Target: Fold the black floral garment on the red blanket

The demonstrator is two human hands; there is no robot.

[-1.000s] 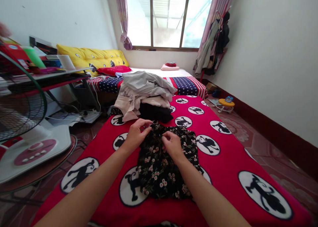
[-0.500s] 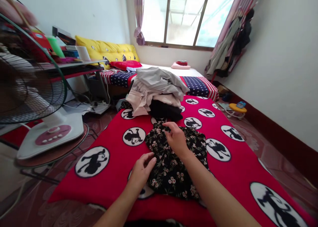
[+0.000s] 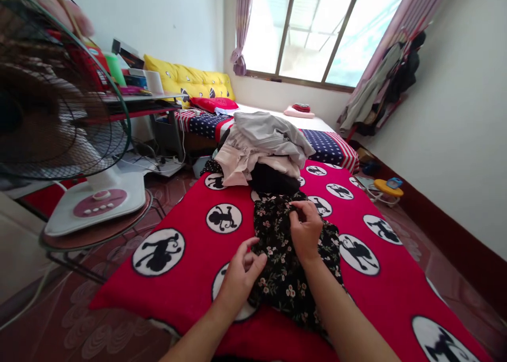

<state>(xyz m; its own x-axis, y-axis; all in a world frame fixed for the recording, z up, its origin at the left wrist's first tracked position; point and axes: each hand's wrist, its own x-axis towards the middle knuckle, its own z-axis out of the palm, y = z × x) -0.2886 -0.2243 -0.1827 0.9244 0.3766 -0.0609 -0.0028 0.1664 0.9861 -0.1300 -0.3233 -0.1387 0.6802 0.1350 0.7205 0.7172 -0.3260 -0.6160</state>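
Note:
A black garment with small pink flowers [image 3: 277, 277] lies spread on the red blanket with monkey prints [image 3: 190, 293]. My right hand [image 3: 307, 230] is over its upper right part, thumb and forefinger closed on the cloth. Beside the garment's left edge, my left hand [image 3: 243, 272] is open, with fingers curved and apart. Whether its fingertips touch the cloth is hard to see. Just beyond the garment sits a heap of clothes [image 3: 269, 135], grey and cream on top with a black piece below.
A fan [image 3: 95, 201] stands on a round stool [image 3: 91, 235] at the left, near a cluttered desk [image 3: 158, 97]. Behind the heap is a bed with a stars-and-stripes cover [image 3: 320, 145]. A small yellow stool [image 3: 388, 188] and hanging clothes [image 3: 376, 82] are at the right.
My right hand has come down and closed on the upper part of the floral garment, whose top edge has shifted. My left hand stays near its left edge. The view has swung slightly left.

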